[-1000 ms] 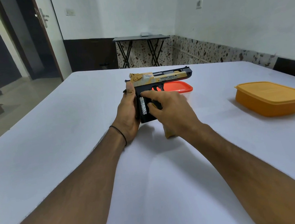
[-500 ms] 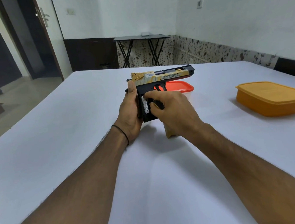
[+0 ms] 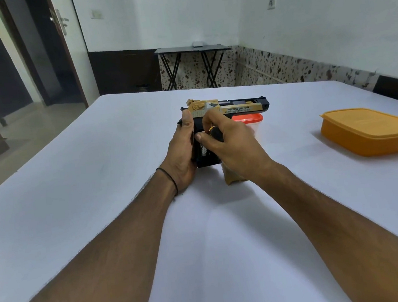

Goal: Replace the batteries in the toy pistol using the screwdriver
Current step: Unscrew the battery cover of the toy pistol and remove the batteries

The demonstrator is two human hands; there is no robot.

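On the white worktop [image 3: 98, 187], centre: the toy pistol [image 3: 237, 108] is upright, butt down, barrel pointing right. The left hand [image 3: 181, 153] wraps the back of the grip, thumb up along it. The right hand [image 3: 234, 146] pinches a black cylinder with an orange end [image 3: 214, 132] between thumb and forefinger at the open side of the grip. A battery [image 3: 203, 150] sits in the grip below; its white print is unreadable. The right hand hides the trigger area and part of a clear tub with a red lid [image 3: 249, 119] just behind the pistol. A tan piece [image 3: 233, 178] lies under the right wrist, partly hidden. A lidded orange box [image 3: 369, 131] sits well apart, to the right. The slide reads "DESERT EAGLE"; the smaller line beneath is not legible.
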